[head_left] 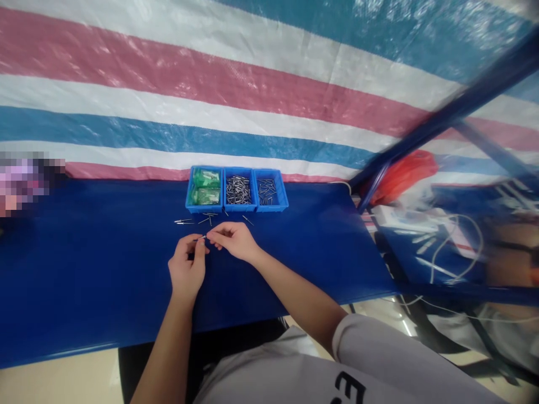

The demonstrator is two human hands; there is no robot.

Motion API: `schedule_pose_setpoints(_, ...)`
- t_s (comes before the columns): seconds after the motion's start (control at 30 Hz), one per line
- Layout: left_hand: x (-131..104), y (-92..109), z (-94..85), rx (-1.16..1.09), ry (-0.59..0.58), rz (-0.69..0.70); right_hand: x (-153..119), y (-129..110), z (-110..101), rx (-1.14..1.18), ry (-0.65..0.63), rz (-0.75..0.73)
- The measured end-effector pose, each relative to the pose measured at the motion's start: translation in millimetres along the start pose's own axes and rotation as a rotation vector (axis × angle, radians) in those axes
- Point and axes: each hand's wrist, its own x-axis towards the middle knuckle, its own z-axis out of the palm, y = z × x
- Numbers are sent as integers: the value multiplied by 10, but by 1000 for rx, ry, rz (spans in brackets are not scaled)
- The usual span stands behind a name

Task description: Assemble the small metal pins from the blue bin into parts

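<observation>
My left hand [188, 265] is closed in a pinch on a thin metal pin [202, 238], which looks like a rivet. My right hand [233, 240] meets it from the right, thumb and forefinger pinched at the pin's other end; whether it grips the same piece or a second small part is too small to tell. Just beyond my hands, several loose metal pins [183, 221] lie on the blue table [105, 258]. Behind them a blue bin [240, 207] is heaped with shiny pins, and the right-hand blue bin [272, 208] holds a thinner layer of similar ones.
The left blue bin [188, 193] holds green plastic packets [206, 195]. A striped tarp [210, 101] rises behind the table. On the right are a dark blue metal frame [446, 106], a red bag [404, 177] and a white cable [480, 247] on another table. A blurred-out shape stands far left.
</observation>
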Motion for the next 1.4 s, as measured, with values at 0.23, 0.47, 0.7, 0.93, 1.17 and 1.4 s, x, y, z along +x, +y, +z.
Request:
schedule_pose_setpoints(0.23, 2, 36, -21, 52, -52, 21, 2, -71, -30, -33, -24, -6)
schedule_pose_setpoints(0.47, -4, 73, 4, 32, -86, 21, -14, -126, -39, 148, -30, 44)
schedule_pose_setpoints(0.7, 1, 100, 2, 59, -121, 36, 26, -212, -187, 327, 46, 59)
schedule_pose_setpoints(0.93, -2, 95, 14, 65, -75, -5, 117, -305, -471, 419, 352, -184)
schedule_pose_setpoints(1.17, -2, 69, 24, 67, -35, -23, 133, -308, -615, 61, 764, -349)
schedule_pose_setpoints(1.4, 1, 102, 13, 106, -57, 5, 80, -350, -914, -700, 904, -517)
